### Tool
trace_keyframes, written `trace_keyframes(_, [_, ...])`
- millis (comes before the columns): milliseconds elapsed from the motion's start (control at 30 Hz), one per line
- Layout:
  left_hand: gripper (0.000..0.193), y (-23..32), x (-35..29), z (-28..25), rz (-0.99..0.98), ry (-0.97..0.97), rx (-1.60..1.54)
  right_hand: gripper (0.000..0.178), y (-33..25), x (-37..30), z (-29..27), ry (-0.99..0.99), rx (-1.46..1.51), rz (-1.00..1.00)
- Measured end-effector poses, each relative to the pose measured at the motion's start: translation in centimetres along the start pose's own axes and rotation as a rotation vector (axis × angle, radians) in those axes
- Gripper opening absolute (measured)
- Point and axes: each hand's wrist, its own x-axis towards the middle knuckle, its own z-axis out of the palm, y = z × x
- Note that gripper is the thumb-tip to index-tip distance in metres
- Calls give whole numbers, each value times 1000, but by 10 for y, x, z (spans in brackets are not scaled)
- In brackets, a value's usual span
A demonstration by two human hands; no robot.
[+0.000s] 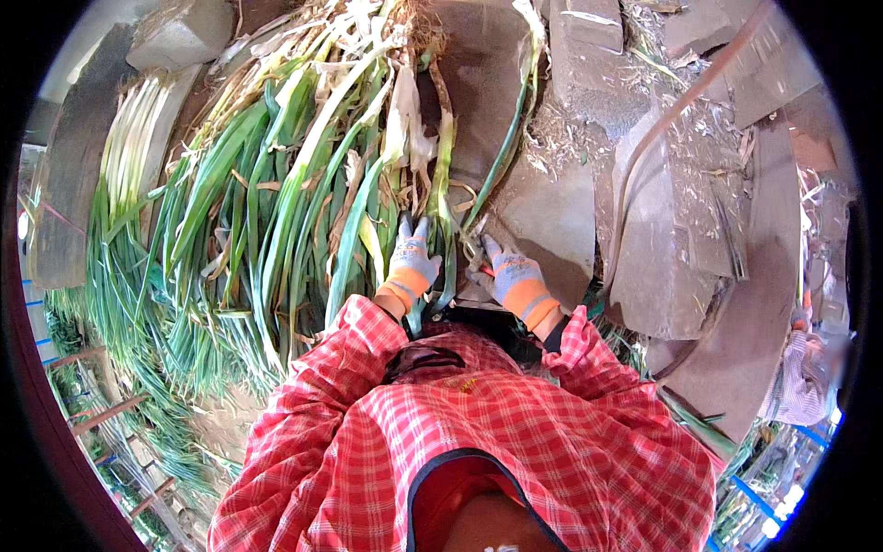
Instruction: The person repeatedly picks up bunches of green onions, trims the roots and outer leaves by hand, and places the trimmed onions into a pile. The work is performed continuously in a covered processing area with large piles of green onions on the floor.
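Observation:
My left hand (411,260), in a grey and orange glove, lies at the right edge of a big pile of green onions (294,184). Its fingers are stretched toward a long stalk (444,170) with a brown, dry upper end. My right hand (517,279), gloved alike, is bent round something small with a bit of red, partly hidden by the fingers. Just beyond it, a single green onion (508,143) lies lengthwise on the work surface, its pale end far away. Dry, papery leaves hang among the pile's green ones.
A bundle of cleaner green onions (133,147) with white stems lies at the far left. A brown hose (635,166) curves down the right side, past flat slabs (667,267) littered with dry scraps. A stone block (181,32) sits at the far left.

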Motion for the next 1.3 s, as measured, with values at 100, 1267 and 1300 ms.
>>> trace_keyframes(100, [82, -8, 8, 7, 10, -16, 79, 78, 2, 4, 19, 56, -1, -52])
trace_keyframes(1267, [51, 8, 40, 17, -90, 213, -32, 77, 28, 175, -69, 478, 142, -88])
trace_keyframes(1300, [53, 6, 41, 12, -78, 118, -27, 77, 35, 155, -59, 449, 109, -82])
